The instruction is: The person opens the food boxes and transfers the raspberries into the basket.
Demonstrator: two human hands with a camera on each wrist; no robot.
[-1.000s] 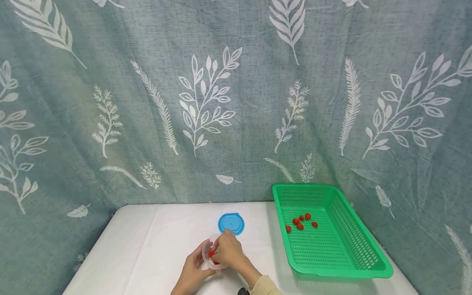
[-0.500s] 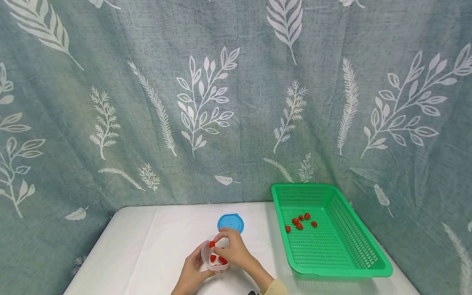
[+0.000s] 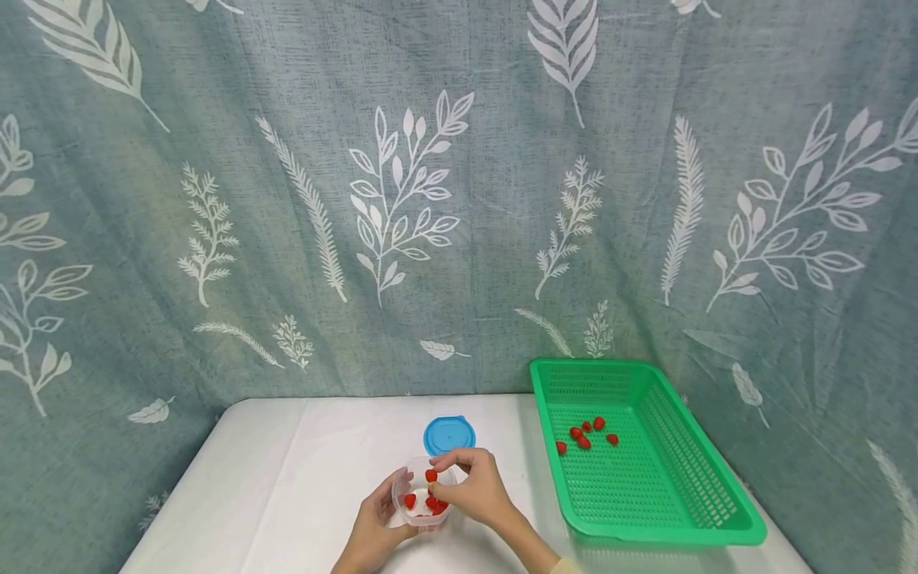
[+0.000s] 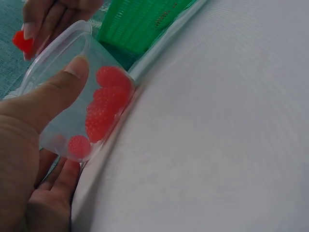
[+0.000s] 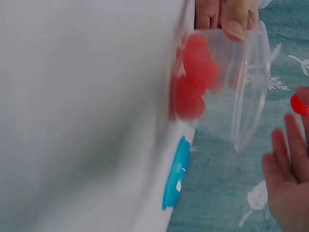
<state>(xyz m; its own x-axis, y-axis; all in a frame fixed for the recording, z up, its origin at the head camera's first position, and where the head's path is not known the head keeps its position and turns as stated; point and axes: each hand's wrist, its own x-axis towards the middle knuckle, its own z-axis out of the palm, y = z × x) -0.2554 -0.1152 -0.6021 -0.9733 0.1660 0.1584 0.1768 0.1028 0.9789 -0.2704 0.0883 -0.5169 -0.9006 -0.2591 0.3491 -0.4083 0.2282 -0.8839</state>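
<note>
My left hand (image 3: 373, 526) grips a clear plastic tub (image 5: 227, 113) that stands on the white table, its thumb on the near side and its fingers round the far wall. Inside lie several red raspberries (image 4: 104, 106), heaped mostly to one side of the bottom. Over the tub's open top, my right hand (image 3: 479, 488) pinches one raspberry (image 3: 431, 475) between thumb and forefinger. The wrist views show that berry (image 4: 21, 42) outside the rim's plane, apart from those in the tub. In the right wrist view the other right fingers spread loosely.
A blue lid (image 3: 449, 435) lies flat just behind the tub. To the right stands a green perforated basket (image 3: 656, 529) with several raspberries (image 3: 584, 442) on its floor. A patterned green-grey curtain (image 3: 488, 239) hangs behind the white tabletop (image 3: 287, 494).
My right hand has risen from inside the tub with a raspberry pinched in its fingers, then shifted a little right. My left hand keeps its grip on the tub. The basket's berries stay put.
</note>
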